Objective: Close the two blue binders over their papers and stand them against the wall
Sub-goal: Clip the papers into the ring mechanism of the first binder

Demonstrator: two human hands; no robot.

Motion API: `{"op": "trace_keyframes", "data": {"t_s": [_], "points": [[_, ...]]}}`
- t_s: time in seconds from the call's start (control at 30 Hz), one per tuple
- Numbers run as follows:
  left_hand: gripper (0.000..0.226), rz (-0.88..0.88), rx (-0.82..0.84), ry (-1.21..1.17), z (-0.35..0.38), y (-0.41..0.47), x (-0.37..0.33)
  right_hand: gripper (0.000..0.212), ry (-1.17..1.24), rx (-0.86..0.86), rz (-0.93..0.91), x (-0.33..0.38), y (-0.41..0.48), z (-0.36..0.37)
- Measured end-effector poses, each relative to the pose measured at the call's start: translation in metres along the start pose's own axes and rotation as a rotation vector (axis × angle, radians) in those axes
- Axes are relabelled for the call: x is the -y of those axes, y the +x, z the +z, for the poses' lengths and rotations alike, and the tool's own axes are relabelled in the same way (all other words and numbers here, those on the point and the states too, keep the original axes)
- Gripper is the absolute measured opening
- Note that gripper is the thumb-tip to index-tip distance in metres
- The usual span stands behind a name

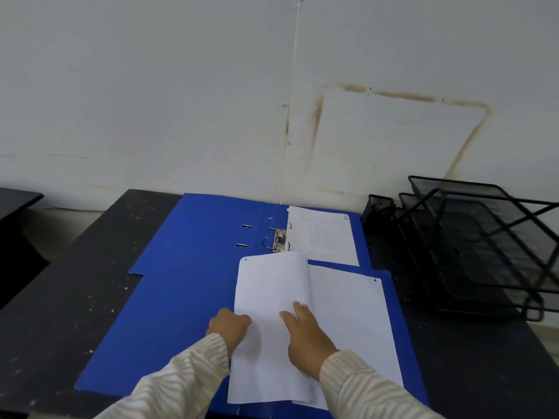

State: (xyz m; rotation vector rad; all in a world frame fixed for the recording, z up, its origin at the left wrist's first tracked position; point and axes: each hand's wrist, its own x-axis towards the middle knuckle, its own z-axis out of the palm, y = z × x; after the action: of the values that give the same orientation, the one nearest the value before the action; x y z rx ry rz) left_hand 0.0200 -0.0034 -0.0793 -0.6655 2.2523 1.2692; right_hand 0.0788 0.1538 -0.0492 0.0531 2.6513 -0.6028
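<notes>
Two blue binders lie open flat on a dark table. The far binder (205, 228) shows its metal rings (276, 237) and a printed sheet (322, 235) on its right half. The near binder (169, 322) overlaps it and holds white papers (357, 322). One sheet (269, 297) curls up over to the left. My left hand (230, 326) grips that sheet's left edge. My right hand (305, 334) rests flat on the sheet with fingers spread.
A black wire-mesh paper tray stack (472, 246) stands at the right against the stained white wall (181, 101). The dark scuffed table (60, 297) extends left; another dark surface (15, 201) sits at far left.
</notes>
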Motion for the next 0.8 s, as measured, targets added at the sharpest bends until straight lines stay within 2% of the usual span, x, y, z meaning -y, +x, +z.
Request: {"op": "trace_keyframes", "data": {"t_s": [0.13,0.2,0.3,0.43,0.5,0.57,0.63,0.7,0.8], "points": [[0.027,-0.034,0.15,-0.184,0.003,-0.001,-0.003,0.07,0.049,0.015,0.022,-0.005,-0.002,-0.001],[0.025,-0.016,0.126,-0.235,0.006,-0.003,-0.005,0.07,0.061,0.025,0.023,-0.008,-0.003,-0.003],[0.021,0.117,0.048,-0.293,0.014,-0.012,-0.012,0.063,0.138,0.015,0.034,-0.014,-0.001,-0.016],[0.03,0.32,0.108,-0.315,0.025,-0.04,-0.033,0.048,0.331,-0.234,-0.001,-0.01,0.0,-0.046],[0.038,0.375,0.241,-0.359,0.035,-0.052,-0.043,0.042,0.421,-0.392,-0.055,-0.002,-0.002,-0.065],[0.037,0.367,0.413,-0.414,0.048,-0.059,-0.049,0.038,0.503,-0.451,-0.114,0.005,-0.006,-0.082],[0.031,0.299,0.603,-0.452,0.062,-0.064,-0.054,0.038,0.548,-0.401,-0.141,0.006,-0.008,-0.094],[0.03,0.205,0.76,-0.46,0.076,-0.068,-0.057,0.039,0.479,-0.298,-0.091,-0.003,-0.004,-0.099],[0.031,0.174,0.765,-0.288,0.086,-0.07,-0.052,0.045,0.253,-0.126,0.07,-0.028,0.005,-0.09]]}}
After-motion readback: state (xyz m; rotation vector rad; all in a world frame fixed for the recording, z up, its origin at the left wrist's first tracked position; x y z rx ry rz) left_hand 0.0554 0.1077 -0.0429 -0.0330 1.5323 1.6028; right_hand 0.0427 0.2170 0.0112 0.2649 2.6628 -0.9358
